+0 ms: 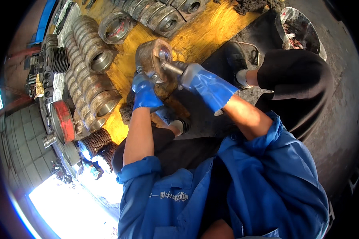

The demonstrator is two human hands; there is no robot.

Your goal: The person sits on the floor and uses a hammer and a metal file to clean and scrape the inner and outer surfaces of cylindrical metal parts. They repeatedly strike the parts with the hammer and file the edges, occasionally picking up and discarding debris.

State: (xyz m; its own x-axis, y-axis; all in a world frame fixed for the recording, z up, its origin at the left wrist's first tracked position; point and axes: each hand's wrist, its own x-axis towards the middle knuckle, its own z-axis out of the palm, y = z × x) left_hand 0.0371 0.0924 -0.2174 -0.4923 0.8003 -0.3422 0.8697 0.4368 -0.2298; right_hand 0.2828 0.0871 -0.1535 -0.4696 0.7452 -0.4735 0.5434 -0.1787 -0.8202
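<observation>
A thick, rust-brown metal ring (pixel 145 55) with a wide bore stands tilted on the yellow surface in front of me. My left hand (pixel 144 91), in a blue rubber glove, is closed on the ring's lower near side; its fingertips are partly hidden. From the right comes my right hand (pixel 205 83), gloved alike and wrapped round a cylindrical metal hand tool (pixel 171 68) with a ridged collar. The tool's front end points left at the ring's bore edge; whether it touches is hard to make out.
Rows of similar metal rings (pixel 101 61) lie left on the yellow surface (pixel 207 32), with another ring (pixel 116 28) and more at the far side. A metal bin (pixel 301 34) with debris stands far right. My shoes (pixel 236 55) flank a dark mat. A red-faced wheel (pixel 64 119) is at left.
</observation>
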